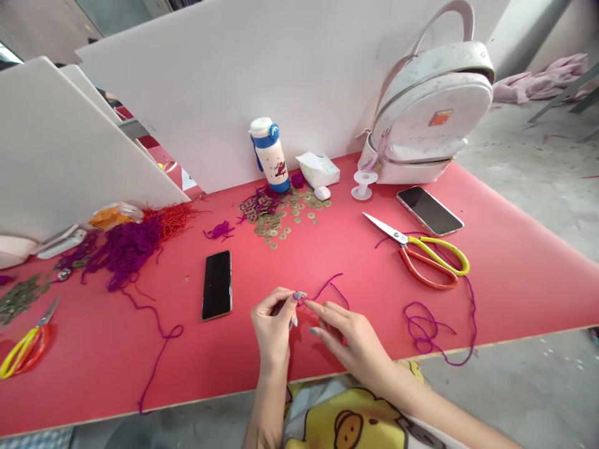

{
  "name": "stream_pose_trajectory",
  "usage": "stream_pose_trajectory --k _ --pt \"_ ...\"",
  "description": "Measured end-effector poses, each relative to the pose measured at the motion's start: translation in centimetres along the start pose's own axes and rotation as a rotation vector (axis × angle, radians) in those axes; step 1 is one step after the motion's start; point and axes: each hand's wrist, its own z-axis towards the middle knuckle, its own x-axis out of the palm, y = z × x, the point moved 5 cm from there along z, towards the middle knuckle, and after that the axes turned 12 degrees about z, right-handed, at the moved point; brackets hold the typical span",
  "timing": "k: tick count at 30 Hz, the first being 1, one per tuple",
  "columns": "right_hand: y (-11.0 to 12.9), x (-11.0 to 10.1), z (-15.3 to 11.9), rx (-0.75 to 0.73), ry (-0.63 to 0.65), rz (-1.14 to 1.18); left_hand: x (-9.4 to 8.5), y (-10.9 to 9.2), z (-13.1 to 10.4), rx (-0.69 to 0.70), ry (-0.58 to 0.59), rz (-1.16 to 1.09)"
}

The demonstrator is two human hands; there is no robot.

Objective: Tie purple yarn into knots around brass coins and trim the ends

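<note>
My left hand [276, 318] is closed in a pinch above the front part of the red table. Between its thumb and index finger sits a piece of purple cord [322, 288], whose loose ends trail away to the upper right. Whether a coin is also in that pinch is hidden. Close by on the right, my right hand [353, 337] reaches in with its index fingertip at the cord. Its thumb stands apart from the index finger. Beyond my hands lies a scattered pile of brass-coloured holed coins [276, 224], partly tangled with purple cord.
Right of my hands are scissors [416, 252], a phone [429, 210], a loose purple cord [423, 337] and a white spool [364, 186]. Behind stand a bottle [271, 156], a tissue pack [322, 169] and a backpack [430, 118]. Leftward lie another phone [217, 285], purple yarn [126, 246] and scissors [30, 346].
</note>
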Motion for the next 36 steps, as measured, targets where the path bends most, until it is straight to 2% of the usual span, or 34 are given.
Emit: stream_pose_trajectory --k 4,7,11,14,17,24,32,36 --pt "-0.9 0.4 1.1 0.063 -0.010 0.167 0.2 -0.8 -0.1 0.066 0.023 0.109" --pt "-0.7 0.4 1.8 0.014 -0.020 0.269 0.3 -1.6 -0.1 0.153 0.021 0.224" --pt "0.3 -0.2 2.0 -0.156 -0.007 0.127 0.4 -2.2 -0.2 0.213 0.004 0.344" --pt "0.8 -1.0 2.0 -0.228 0.005 -0.034 0.9 -2.1 -0.5 0.237 0.018 0.414" --pt "0.7 -2.1 2.2 -0.240 -0.025 -0.097 1.6 -1.6 -0.6 0.204 0.091 0.442" --pt "-0.3 -4.7 2.9 -0.144 -0.162 0.084 2.0 -1.2 -0.8 0.063 0.226 0.368" --pt "-1.0 -4.8 3.1 -0.109 -0.207 0.150 2.5 -1.6 -0.9 0.025 0.290 0.344" --pt "-0.5 -5.0 2.9 -0.161 -0.169 0.172 2.5 -1.7 -0.9 0.062 0.273 0.359"
